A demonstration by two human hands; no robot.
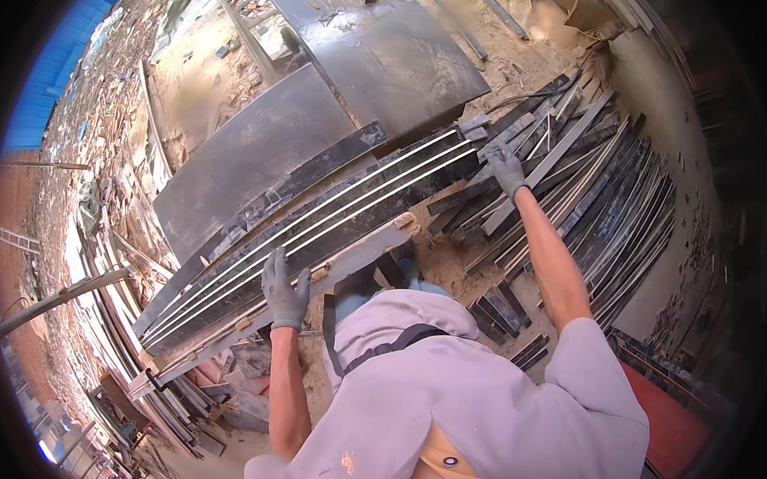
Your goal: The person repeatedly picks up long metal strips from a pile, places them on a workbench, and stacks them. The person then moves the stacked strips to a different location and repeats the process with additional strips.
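In front of me lies a stack of long dark boards [376, 207], with three pale parallel lines running along it. My left hand [285, 293], in a grey glove, is open at the near side of the stack. Its fingers are spread and their tips touch the dark surface. My right hand [506, 169], also gloved in grey, is at the right end of the boards. Its fingers are bent and drawn together there; what they hold, if anything, I cannot make out.
Large dark sheets [381, 58] lie beyond the stack. A heap of narrow dark strips [605, 196] spreads to the right, some crossing one another. Short dark offcuts [499, 311] are on the sandy ground near my legs. Wood scraps and long thin strips [110, 314] litter the left side.
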